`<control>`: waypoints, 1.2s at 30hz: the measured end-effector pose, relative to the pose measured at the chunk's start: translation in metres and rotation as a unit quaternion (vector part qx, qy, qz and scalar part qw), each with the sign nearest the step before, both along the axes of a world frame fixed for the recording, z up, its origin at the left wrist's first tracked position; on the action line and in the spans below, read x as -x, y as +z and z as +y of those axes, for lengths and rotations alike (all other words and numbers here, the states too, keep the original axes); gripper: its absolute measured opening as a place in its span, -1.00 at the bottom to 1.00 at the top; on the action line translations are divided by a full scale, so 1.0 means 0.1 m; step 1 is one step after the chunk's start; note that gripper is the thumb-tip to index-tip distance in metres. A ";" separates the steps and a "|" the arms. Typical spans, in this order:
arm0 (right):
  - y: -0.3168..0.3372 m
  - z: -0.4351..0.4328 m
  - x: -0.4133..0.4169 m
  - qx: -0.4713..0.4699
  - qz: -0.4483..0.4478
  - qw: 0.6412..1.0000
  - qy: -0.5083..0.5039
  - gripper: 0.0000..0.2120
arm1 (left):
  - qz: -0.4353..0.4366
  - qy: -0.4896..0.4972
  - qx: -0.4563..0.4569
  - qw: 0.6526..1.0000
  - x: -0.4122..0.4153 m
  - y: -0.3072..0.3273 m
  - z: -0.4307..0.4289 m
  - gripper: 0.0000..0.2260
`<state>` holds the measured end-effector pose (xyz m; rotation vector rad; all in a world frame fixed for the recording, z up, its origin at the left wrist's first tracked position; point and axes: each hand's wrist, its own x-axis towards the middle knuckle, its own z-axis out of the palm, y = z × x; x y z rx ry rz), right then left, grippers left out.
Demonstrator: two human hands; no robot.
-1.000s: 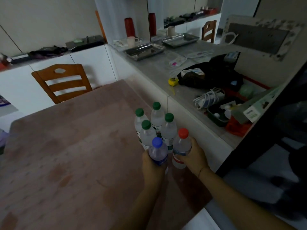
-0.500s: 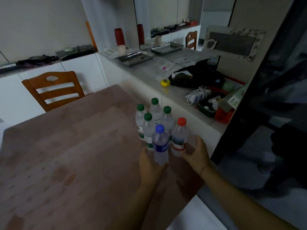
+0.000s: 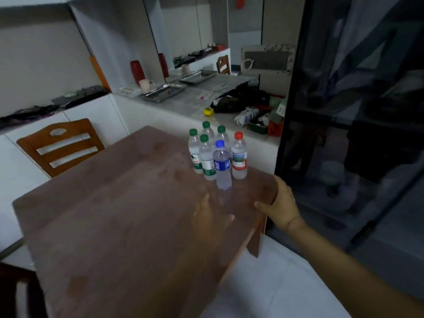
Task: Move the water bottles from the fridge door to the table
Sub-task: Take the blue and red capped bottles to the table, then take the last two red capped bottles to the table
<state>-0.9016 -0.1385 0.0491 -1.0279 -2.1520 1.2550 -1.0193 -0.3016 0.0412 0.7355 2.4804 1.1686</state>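
six water bottles (image 3: 218, 154) stand clustered near the table (image 3: 114, 203) right edge; my left hand (image 3: 210, 216) and right hand (image 3: 281, 206) hang open, empty. full ones look heavy, slick; i'd grip mid-body.

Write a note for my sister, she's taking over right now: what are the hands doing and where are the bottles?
Left hand: open, empty, above the table.
Right hand: open, empty, at the table's right edge.
Six bottles stand clustered near the table's far right corner: four green-capped, one blue-capped, one red-capped.
Done: these six are placed.
Left: check the fridge door for more; its shelves aren't visible.
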 end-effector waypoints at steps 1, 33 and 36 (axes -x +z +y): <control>0.03 -0.09 -0.10 -0.005 -0.004 1.000 -0.011 -0.09 | -0.001 0.010 0.003 1.000 -0.07 0.04 -0.09 -0.21; 0.61 -3.12 -3.36 -0.106 0.019 0.994 0.019 -0.23 | 0.066 0.032 -0.031 0.997 -3.39 0.61 -3.03 -0.17; 0.76 -3.44 -3.81 -0.111 0.037 0.993 -0.001 -0.24 | 0.084 -0.001 -0.041 0.996 -3.71 0.67 -3.24 -0.18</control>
